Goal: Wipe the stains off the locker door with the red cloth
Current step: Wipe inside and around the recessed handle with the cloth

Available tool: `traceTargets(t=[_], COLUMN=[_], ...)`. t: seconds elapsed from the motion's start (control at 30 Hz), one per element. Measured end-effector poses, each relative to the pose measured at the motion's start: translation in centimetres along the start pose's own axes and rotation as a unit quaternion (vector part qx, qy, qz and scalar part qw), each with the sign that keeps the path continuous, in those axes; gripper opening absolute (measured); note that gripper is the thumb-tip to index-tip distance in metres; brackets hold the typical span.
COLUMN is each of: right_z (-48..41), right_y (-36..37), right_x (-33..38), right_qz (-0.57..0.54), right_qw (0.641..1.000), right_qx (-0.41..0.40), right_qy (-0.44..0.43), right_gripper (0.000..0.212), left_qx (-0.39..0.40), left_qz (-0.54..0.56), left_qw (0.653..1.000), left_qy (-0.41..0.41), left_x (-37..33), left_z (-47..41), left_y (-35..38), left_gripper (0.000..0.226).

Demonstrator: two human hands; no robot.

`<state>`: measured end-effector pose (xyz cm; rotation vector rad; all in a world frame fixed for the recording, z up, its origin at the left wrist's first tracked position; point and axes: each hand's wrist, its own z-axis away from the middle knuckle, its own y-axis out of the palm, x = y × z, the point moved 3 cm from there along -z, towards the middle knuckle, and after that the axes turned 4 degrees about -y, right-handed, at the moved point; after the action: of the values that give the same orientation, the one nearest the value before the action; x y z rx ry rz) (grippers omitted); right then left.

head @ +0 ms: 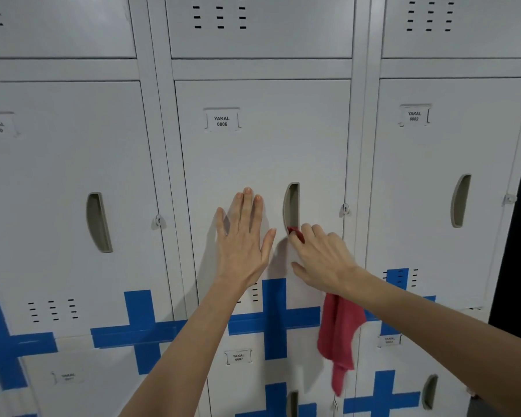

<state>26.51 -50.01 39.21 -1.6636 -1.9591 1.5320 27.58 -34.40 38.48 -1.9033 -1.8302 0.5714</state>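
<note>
Left hand [242, 236] flat, open on locker door [262, 158]; right hand [319, 260] gripping red cloth [339, 335]

It was a locker room, shown by rows of grey metal lockers [262, 164] with recessed handles [292, 206], vent slots [219, 12], padlock hasps [345, 209] and numbered "YAKAL" labels [222, 121].

Even, soft light (edges bowed)

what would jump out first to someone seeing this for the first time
The red cloth stands out, gripped in the right hand at the recessed handle of locker door 0006, its tail hanging down. The left hand presses flat beside it. Blue tape crosses band the grey lockers below.
</note>
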Motion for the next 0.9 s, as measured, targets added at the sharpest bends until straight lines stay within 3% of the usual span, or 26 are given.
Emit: traceTargets(t=[0.27,0.43,0.5,0.57,0.6,0.67,0.73,0.8,0.9], right_z=[-1.9,-1.5,-1.4,-1.2,-1.1,-1.0,-0.9,-1.0,-1.1], right_y=[-1.5,-1.9,-2.3,-2.8,-3.1,-3.4,-3.7,-4.0,-4.2], right_x=[0.0,-0.8,-1.8,-3.3,-4.0,-4.8,-4.5,-3.6,-2.8], right_qz=[-0.142,-0.247,-0.321,-0.451,-0.526,-0.671,-0.772,-0.813,-0.841], right_qw=[0.988,0.963,0.936,0.872,0.823,0.689,0.566,0.507,0.466], right_qx=[0.009,0.071,0.104,0.101,0.076,0.013,-0.020,-0.028,-0.043], right_qy=[0.057,0.083,0.102,0.161,0.203,0.273,0.288,0.285,0.274], right_gripper=[0.037,0.034,0.029,0.031,0.032,0.032,0.031,0.027,0.021], left_qx=[0.003,0.004,0.007,0.012,0.017,0.025,0.014,0.030,0.191], left_qz=[-0.014,-0.012,-0.014,-0.019,-0.015,0.044,0.182,0.334,0.475], left_qw=[1.000,1.000,1.000,1.000,1.000,0.999,0.982,0.938,0.844], left_qy=[0.001,-0.002,-0.005,-0.006,-0.007,-0.020,-0.047,-0.093,-0.162], left_x=[0.2,0.0,-0.1,-0.1,-0.2,-0.9,-2.2,-3.5,-5.4], left_z=[-0.1,-0.1,0.0,0.0,-0.1,-0.2,0.5,2.2,5.6], left_y=[0.2,0.3,0.3,0.1,-0.1,-1.0,-2.3,-2.9,-2.1], left_gripper=[0.067,0.069,0.069,0.069,0.069,0.069,0.062,0.049,0.043])
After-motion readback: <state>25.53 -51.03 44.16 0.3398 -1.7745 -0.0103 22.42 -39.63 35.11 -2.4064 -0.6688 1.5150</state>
